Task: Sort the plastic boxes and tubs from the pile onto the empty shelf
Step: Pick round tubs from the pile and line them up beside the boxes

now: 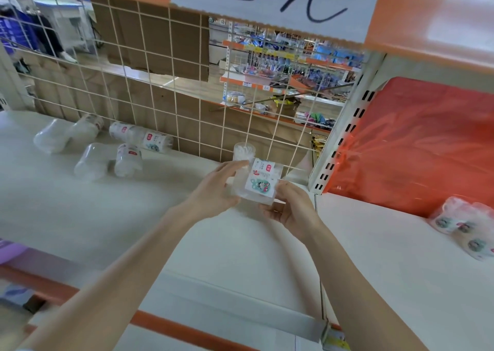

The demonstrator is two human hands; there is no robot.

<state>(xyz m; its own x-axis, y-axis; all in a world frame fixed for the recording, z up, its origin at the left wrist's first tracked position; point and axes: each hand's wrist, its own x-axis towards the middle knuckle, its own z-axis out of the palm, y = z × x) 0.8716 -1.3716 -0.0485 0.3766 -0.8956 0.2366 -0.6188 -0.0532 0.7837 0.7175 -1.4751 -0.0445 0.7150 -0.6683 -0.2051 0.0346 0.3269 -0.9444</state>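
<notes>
Both hands hold a clear plastic box (260, 181) with a white, red and teal label, just above the white shelf (133, 217) near its back right corner. My left hand (216, 187) grips its left side and my right hand (292, 209) supports its lower right corner. Behind the box a clear round tub (243, 150) stands against the wire grid. Several clear tubs (107, 147) lie tipped over in a loose pile at the shelf's back left.
A white wire grid (171, 83) backs the shelf. A slotted upright (339, 142) divides it from the right bay, where a wrapped pack of tubs (465, 227) lies before an orange sheet (422, 142). An orange shelf with a paper sign (272, 0) hangs overhead.
</notes>
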